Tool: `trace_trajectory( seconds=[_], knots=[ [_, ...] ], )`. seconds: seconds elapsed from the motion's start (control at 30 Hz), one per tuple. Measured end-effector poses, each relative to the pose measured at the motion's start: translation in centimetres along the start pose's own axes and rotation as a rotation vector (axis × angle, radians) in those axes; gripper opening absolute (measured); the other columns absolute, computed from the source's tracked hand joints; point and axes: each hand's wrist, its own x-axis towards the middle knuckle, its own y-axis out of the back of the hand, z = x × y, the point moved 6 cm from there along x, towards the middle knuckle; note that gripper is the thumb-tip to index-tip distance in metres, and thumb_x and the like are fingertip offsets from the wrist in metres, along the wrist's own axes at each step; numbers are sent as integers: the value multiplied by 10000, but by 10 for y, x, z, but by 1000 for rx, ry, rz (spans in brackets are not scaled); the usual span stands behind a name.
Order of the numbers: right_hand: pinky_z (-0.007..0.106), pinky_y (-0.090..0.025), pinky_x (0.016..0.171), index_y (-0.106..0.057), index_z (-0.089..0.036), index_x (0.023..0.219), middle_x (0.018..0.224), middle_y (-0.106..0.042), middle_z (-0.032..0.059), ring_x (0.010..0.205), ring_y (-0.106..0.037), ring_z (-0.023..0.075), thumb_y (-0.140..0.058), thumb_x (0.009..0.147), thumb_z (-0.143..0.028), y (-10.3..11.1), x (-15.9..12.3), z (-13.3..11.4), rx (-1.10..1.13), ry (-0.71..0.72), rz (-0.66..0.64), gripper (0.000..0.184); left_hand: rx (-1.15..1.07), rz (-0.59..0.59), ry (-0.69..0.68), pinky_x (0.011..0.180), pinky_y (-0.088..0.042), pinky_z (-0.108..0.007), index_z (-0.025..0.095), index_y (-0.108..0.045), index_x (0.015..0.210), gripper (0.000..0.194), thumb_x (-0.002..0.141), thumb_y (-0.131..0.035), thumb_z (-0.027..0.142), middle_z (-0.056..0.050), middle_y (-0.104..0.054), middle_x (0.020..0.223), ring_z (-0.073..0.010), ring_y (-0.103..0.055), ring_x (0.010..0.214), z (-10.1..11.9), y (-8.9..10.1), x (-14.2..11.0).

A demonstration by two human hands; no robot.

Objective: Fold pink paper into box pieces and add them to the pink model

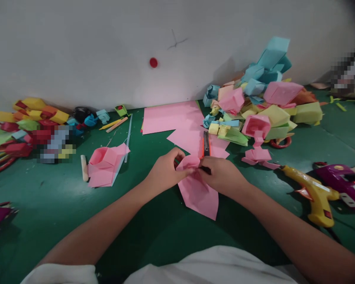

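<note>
Both hands hold one piece of pink paper (pixel 199 197) over the green table, its upper part curled between them and a pointed flap hanging toward me. My left hand (pixel 167 169) pinches the curled edge from the left side. From the right, my right hand (pixel 223 175) grips the same paper with bent fingers, and some fingertips are hidden. Just beyond my hands lies an orange and black box cutter (pixel 206 142), on top of a flat cut pink sheet (pixel 185 139).
Rectangular pink sheets (pixel 173 117) lie by the wall. Folded paper pieces (pixel 257 114) pile up at right, with more (pixel 38 112) at left. A yellow glue gun (pixel 312 193) and purple device (pixel 341 183) sit right. A folded pink piece (pixel 106 163) rests left, beside a short stick (pixel 84 168).
</note>
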Motion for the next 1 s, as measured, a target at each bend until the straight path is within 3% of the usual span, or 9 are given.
trace_trajectory(
  seconds=[0.17,0.23,0.33,0.47,0.57,0.73,0.87,1.0],
  knots=[
    [265,-264,527,-573,-197,666,689,-638,17,606,-525,141,-553,875,-240,6,1,11,2,-109,84,215,-244,-4,-114,744,-520,-262,199,-597,895,115,804,-666,216,11,-650,881,-135,-641,782,0,1,-1],
    [261,-277,529,-601,-199,693,694,-649,16,610,-534,143,-560,868,-229,8,1,12,39,-119,93,182,-212,1,-166,774,-518,-265,193,-655,858,42,817,-648,185,-6,-679,892,-146,-654,832,2,3,-1],
    [254,-299,550,-625,-198,731,724,-664,14,626,-545,139,-560,861,-200,6,2,8,81,-67,71,146,-83,6,-225,802,-501,-263,219,-741,865,79,846,-670,191,-5,-714,942,-151,-667,887,8,2,-3],
    [257,-298,554,-587,-191,714,722,-634,15,623,-526,133,-541,864,-175,0,2,2,67,12,28,158,1,-1,-189,755,-499,-250,258,-781,864,89,851,-705,214,10,-713,949,-138,-672,855,9,-2,-4],
    [257,-306,565,-582,-191,726,741,-617,15,647,-526,136,-523,875,-169,-2,2,0,90,53,34,162,-22,17,-122,695,-497,-245,223,-735,795,21,815,-736,216,13,-690,880,-126,-651,767,4,-4,-3],
    [254,-334,604,-613,-194,810,799,-626,19,701,-557,143,-496,917,-183,-1,2,0,149,110,60,160,-148,83,-14,627,-486,-233,214,-590,890,276,736,-807,287,56,-631,784,-114,-614,669,-5,1,1],
    [257,-329,612,-626,-200,827,825,-643,14,718,-559,140,-502,909,-153,-4,2,-2,121,126,19,156,-93,-30,-32,644,-471,-242,206,-648,836,140,776,-752,276,34,-659,811,-130,-623,717,-5,-5,3],
    [262,-317,595,-620,-204,833,808,-640,4,718,-549,143,-568,907,-219,-5,-1,-7,102,172,-3,92,75,-36,-109,643,-421,-256,202,-665,761,31,776,-692,205,22,-650,814,-140,-594,743,0,-8,3]
  ],
)
